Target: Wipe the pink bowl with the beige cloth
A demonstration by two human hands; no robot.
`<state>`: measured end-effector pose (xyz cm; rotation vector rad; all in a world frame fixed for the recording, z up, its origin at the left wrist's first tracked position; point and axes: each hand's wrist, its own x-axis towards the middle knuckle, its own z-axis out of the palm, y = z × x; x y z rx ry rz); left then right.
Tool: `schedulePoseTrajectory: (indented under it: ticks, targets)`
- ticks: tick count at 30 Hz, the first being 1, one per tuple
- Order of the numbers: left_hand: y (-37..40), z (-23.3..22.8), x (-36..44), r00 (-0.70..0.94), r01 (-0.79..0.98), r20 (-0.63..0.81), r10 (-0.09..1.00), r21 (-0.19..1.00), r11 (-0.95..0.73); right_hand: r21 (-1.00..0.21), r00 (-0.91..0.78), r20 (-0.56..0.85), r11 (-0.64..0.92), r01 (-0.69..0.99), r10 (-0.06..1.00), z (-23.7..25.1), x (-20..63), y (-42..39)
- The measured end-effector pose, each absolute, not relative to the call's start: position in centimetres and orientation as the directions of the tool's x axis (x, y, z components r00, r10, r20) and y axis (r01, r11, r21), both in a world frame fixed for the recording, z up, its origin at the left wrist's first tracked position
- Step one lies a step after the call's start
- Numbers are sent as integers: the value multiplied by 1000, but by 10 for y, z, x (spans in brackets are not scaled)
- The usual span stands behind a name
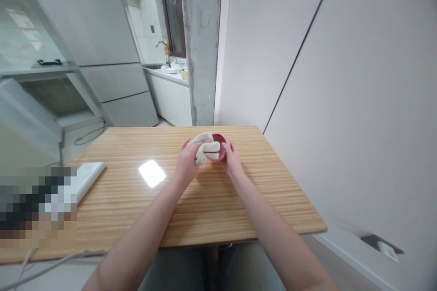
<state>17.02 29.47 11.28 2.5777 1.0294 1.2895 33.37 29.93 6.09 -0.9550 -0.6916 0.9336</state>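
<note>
My left hand (187,163) is closed on a bunched white cloth (205,145), whose folded end reaches the mouth of a pinkish-red bowl (221,156). Around the bowl's right side, my right hand (233,159) grips the rim, thumb toward the inside. The bowl is tilted, with its opening facing the cloth. Both hands are over the far middle part of the wood-grain table (191,218). The cloth hides the left part of the bowl and some of my left fingers.
At the table's left lies a white flat object (90,175), partly behind a blurred patch. A pale cable (58,267) runs along the near left edge. A white wall (307,122) borders the right side, and a concrete column (202,45) rises behind the table.
</note>
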Motion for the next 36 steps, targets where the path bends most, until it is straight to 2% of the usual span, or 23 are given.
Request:
schedulePoseTrajectory:
  ticks: [2, 4, 6, 8, 11, 14, 17, 20, 22, 25, 27, 29, 33, 36]
  targets:
    - [298, 113, 164, 226, 591, 764, 604, 385, -708, -876, 449, -7, 211, -434, 894, 63, 333, 299]
    - [300, 110, 161, 131, 632, 795, 593, 394, -668, -853, 439, -55, 186, -487, 897, 66, 330, 298]
    - [302, 104, 164, 217, 627, 759, 614, 373, -684, -829, 417, -57, 190, -526, 907, 69, 327, 296]
    - [301, 96, 173, 387, 571, 669, 635, 367, -735, -795, 407, -50, 211, -569, 912, 72, 325, 294]
    - [297, 88, 189, 544, 484, 579, 607, 374, -791, -746, 452, -67, 257, -614, 889, 75, 326, 293]
    - [292, 86, 200, 574, 457, 587, 571, 349, -818, -695, 480, -86, 292, -657, 873, 76, 325, 292]
    - [289, 89, 200, 520, 475, 644, 561, 327, -817, -657, 425, -64, 282, -699, 903, 77, 318, 290]
    - [291, 94, 191, 444, 489, 722, 530, 301, -819, -687, 309, -68, 180, -704, 949, 78, 314, 288]
    - [295, 96, 183, 407, 482, 758, 509, 295, -825, -732, 181, -114, 41, -680, 977, 80, 316, 285]
    - [300, 100, 174, 407, 444, 766, 498, 311, -840, -762, -28, -207, -179, -622, 978, 83, 324, 281]
    - [302, 101, 172, 421, 414, 759, 496, 326, -850, -755, -90, -232, -238, -611, 969, 84, 327, 279]
    - [302, 102, 172, 452, 409, 734, 506, 334, -849, -750, -52, -215, -199, -630, 975, 84, 327, 281]
    - [297, 101, 176, 481, 456, 669, 566, 360, -814, -751, 219, -145, 37, -659, 965, 81, 324, 286]
    - [293, 98, 178, 517, 422, 658, 547, 361, -832, -756, 355, -67, 185, -628, 932, 79, 324, 288]
